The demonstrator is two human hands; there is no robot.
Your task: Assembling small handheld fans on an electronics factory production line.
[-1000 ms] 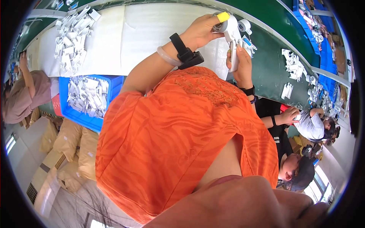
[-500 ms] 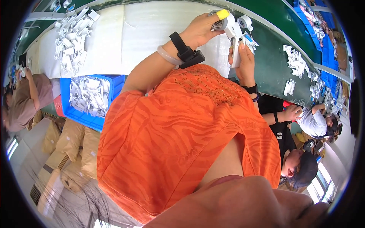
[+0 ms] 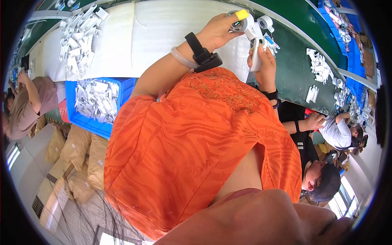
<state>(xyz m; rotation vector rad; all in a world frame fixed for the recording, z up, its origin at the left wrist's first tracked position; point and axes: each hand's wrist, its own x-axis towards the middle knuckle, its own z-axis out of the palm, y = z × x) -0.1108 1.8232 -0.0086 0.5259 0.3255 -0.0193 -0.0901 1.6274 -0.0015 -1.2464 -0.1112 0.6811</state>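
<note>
Both my hands work on a white plastic device (image 3: 254, 31) with a round head and a slim handle, perhaps a small handheld fan. My left hand (image 3: 218, 32), with a yellow cover on its thumb, is closed around the round, grey-rimmed head. Lower down, my right hand (image 3: 266, 67) grips the white handle between thumb and fingers. Just beyond the device lies another white part with a round end (image 3: 265, 23). A blue-and-white piece (image 3: 270, 43) rests beside my right fingertips. My fingers partly hide the device.
White plastic parts (image 3: 77, 43) are heaped on the pale mat (image 3: 163, 32) at left. A blue bin (image 3: 126, 87) of white parts stands at the bench's near edge. More white pieces (image 3: 319, 67) lie on the green surface at right. A co-worker's hand (image 3: 314, 121) is near the right edge.
Both hands and the device appear slightly farther right, with the same grip. At far left, another person's arm has shifted a little.
</note>
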